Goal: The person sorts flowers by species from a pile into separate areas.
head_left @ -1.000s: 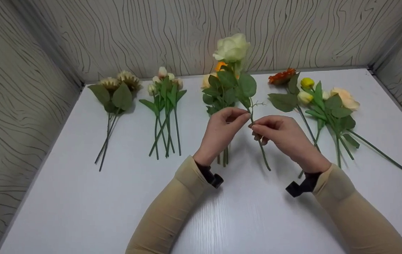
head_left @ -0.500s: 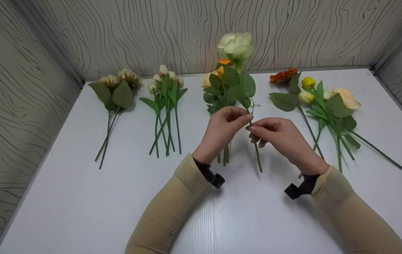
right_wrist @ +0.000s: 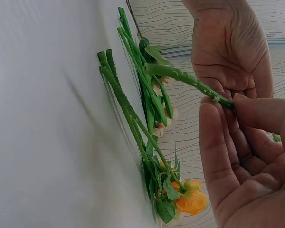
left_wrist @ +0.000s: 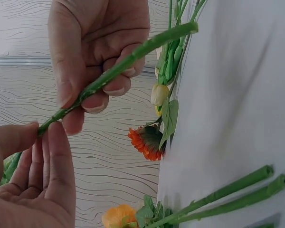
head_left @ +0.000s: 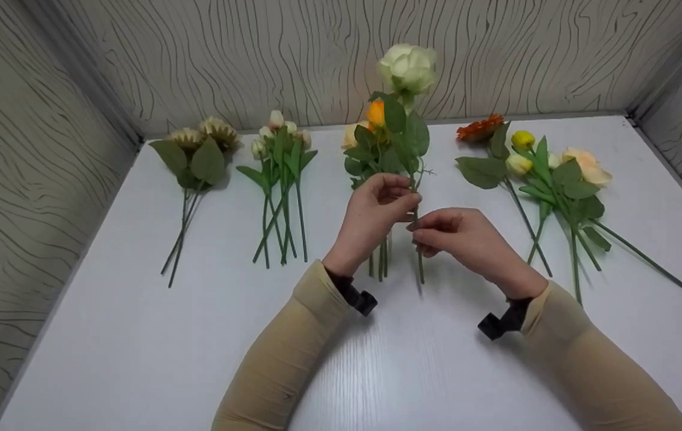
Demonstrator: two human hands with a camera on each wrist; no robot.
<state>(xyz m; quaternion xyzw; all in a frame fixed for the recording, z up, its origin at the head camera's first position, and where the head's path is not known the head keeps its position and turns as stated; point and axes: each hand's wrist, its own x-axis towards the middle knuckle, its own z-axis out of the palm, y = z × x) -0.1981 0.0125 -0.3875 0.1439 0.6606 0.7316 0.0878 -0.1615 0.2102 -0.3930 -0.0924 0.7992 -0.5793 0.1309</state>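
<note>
A white artificial rose (head_left: 408, 69) is held up off the table, its bloom in front of the back wall. My left hand (head_left: 370, 215) pinches its stem just below the leaves, between thumb and fingers. Lower on the same stem, my right hand (head_left: 475, 248) pinches it with thumb and forefinger. The stem's cut end (left_wrist: 180, 31) sticks out past the right hand, and small nubs show along it. Behind my left hand lies a bunch with orange and peach blooms (head_left: 376, 112), partly hidden; its stem ends (right_wrist: 109, 71) show in the right wrist view.
On the white table (head_left: 137, 359), two pale sunflower-like flowers (head_left: 206, 134) and several pale tulips (head_left: 281, 137) lie at left. An orange-red flower (head_left: 480, 128), yellow tulips (head_left: 522, 140) and a peach rose (head_left: 587, 166) lie at right. A patterned wall (head_left: 227, 60) stands behind.
The rose has turned more upright, its bloom shifting right and up while the stem's lower end swung left. My right hand has moved slightly left and down along with it.
</note>
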